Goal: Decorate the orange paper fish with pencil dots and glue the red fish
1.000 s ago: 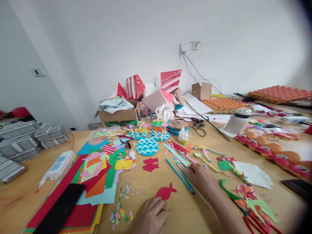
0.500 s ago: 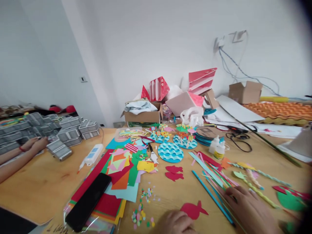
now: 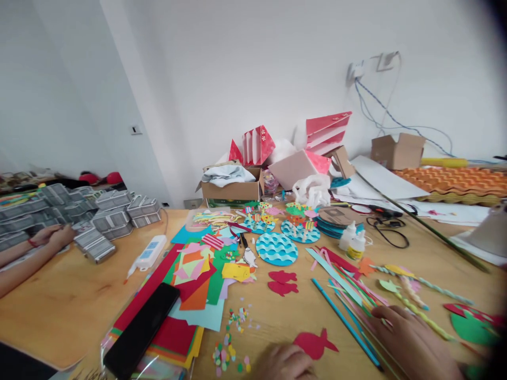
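Note:
My left hand rests at the table's near edge, fingers curled together. Its fingertips meet the head end of a red paper fish lying flat; whether anything is inside the curled fingers is hidden. My right hand bends over a bundle of thin coloured paper strips, with its fingertips closed on the strips. A blue stick-like strip lies left of that hand. Two more red paper fish lie farther back, in front of a blue wavy paper disc.
Coloured paper sheets and a black phone are on the left, beside scattered paper dots. Glue bottles stand behind the strips. Braided cords lie at right. Another person's hands are near grey boxes.
My right hand has shifted slightly right along the strips, its fingers still bent. My left hand and the red fish have stayed nearly in place. The view has moved very little.

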A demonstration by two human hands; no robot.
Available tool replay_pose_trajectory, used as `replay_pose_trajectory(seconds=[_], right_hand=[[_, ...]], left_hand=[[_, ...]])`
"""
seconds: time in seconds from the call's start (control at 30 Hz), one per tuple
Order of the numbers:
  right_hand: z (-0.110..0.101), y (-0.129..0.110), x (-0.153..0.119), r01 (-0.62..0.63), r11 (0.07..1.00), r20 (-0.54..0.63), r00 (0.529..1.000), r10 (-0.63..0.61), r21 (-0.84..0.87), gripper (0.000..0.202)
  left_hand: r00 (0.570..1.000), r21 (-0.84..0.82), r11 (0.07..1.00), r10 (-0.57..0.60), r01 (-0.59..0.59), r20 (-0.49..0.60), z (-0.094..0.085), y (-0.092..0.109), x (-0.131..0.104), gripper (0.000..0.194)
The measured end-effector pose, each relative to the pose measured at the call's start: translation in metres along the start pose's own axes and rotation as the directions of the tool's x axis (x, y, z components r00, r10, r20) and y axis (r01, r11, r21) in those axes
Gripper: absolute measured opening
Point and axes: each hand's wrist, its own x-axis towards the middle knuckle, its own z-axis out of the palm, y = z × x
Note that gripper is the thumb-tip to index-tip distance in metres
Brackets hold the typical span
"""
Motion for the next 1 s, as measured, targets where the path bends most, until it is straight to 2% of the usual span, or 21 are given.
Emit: replay_pose_trajectory(seconds=[0.1, 0.17, 0.3, 0.37, 0.57, 0.7, 0.83, 0.93, 1.0], right_hand=[[-0.003, 0.002, 0.001, -0.008, 0.999, 0.074, 0.997, 0.010, -0.033, 0.028], [-0.003, 0.004, 0.001, -0.024, 0.999, 0.070, 0.997, 0.027, -0.043, 0.029], [-0.001, 0.007, 0.003, -0.024, 0.999, 0.052, 0.998, 0.026, -0.031, 0.029], [0.002, 0.008, 0.003, -0.017, 1.000, 0.047, 0.999, 0.018, -0.025, 0.029], [0.010, 0.015, 0.004, -0.014, 1.000, 0.037, 0.999, 0.014, -0.006, 0.029], [0.009, 0.017, 0.004, -0.013, 1.000, 0.064, 0.998, 0.014, -0.010, 0.031], [-0.001, 0.008, 0.002, -0.028, 0.999, 0.081, 0.996, 0.031, -0.036, 0.031], [-0.010, -0.002, -0.001, -0.008, 0.999, 0.067, 0.998, 0.011, -0.048, 0.033], [-0.014, -0.006, -0.002, -0.028, 0.997, 0.061, 0.998, 0.033, -0.071, 0.034]], left_hand=[[1.000, -0.003, 1.000, -0.005, 0.005, 0.028, -0.002, 0.000, 0.001, 0.009], [0.999, 0.008, 1.000, -0.010, 0.009, 0.044, 0.000, 0.000, 0.000, 0.010], [1.000, 0.040, 0.999, 0.016, -0.015, -0.009, 0.003, -0.001, 0.000, 0.014], [0.999, 0.042, 0.999, 0.032, -0.032, 0.001, 0.004, -0.001, 0.000, 0.012], [0.995, 0.028, 0.997, -0.074, 0.073, 0.060, 0.012, 0.000, -0.003, 0.012], [1.000, 0.059, 0.998, -0.001, 0.000, 0.027, 0.014, -0.002, -0.003, 0.012], [0.998, 0.045, 0.998, 0.031, -0.034, 0.061, 0.001, -0.003, 0.001, 0.012], [0.983, -0.014, 0.999, 0.033, -0.031, 0.179, -0.020, 0.000, 0.005, 0.013], [0.966, -0.097, 0.995, 0.017, 0.008, 0.257, -0.035, 0.003, 0.007, 0.021]])
